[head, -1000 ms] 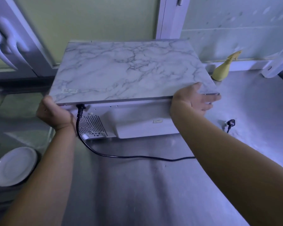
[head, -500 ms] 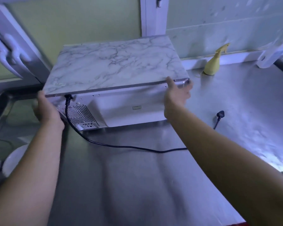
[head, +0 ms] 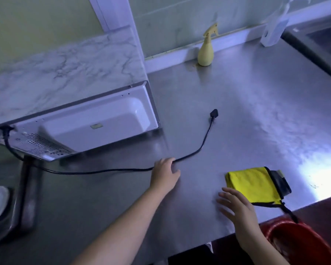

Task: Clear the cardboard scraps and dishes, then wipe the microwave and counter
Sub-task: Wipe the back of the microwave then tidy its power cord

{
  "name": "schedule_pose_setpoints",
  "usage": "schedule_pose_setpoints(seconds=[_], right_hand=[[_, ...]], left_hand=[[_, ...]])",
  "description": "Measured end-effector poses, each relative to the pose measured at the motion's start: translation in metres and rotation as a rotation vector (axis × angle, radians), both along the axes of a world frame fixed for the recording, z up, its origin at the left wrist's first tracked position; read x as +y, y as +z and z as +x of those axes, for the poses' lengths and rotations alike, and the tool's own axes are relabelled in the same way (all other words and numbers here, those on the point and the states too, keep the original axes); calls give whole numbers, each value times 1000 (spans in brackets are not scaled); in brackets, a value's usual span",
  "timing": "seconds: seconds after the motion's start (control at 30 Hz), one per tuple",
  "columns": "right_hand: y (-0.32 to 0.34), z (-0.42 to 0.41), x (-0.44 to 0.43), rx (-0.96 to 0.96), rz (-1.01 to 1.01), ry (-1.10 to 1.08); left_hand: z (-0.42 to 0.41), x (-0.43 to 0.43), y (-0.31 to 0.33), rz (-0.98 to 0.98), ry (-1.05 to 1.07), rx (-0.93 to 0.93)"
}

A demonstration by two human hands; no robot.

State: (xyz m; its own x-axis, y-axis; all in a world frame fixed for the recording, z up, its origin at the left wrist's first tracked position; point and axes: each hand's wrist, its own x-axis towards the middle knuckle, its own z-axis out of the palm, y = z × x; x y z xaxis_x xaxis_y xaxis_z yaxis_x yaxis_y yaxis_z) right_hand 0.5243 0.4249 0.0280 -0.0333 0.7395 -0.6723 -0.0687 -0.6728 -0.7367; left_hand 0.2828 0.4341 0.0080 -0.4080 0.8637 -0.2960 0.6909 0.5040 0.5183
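Microwave (head: pixel 94 119), front face out of view

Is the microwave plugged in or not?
Not plugged in. The plug at the end of the microwave's black cord lies loose on the metal counter, not in any socket.

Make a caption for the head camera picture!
Left hand on the cord, right hand beside the yellow cloth, microwave behind on the counter.
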Motion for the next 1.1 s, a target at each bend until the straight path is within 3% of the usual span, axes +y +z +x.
schedule_pose_setpoints(seconds=[0.13,0.27,0.43,0.6,0.87,1.0,1.1], right_hand=[[-3,13,19,30,-24,-18],[-8,13,28,104,-88,-13],[-4,-24,36,237,-112,140],[8,-82,37,324,-209,208],[58,-152,-34,557,-185,448],[85,-198,-92,495,-39,649],[102,-242,-140,345,126,904]], left_hand=[[3,47,-8,-135,-143,245],[9,48,-2,-120,-170,236],[21,-15,27,73,27,49],[19,-92,51,145,182,-93],[-33,-196,83,251,331,-404],[-89,-266,96,178,342,-624],[-141,-320,109,337,509,-752]])
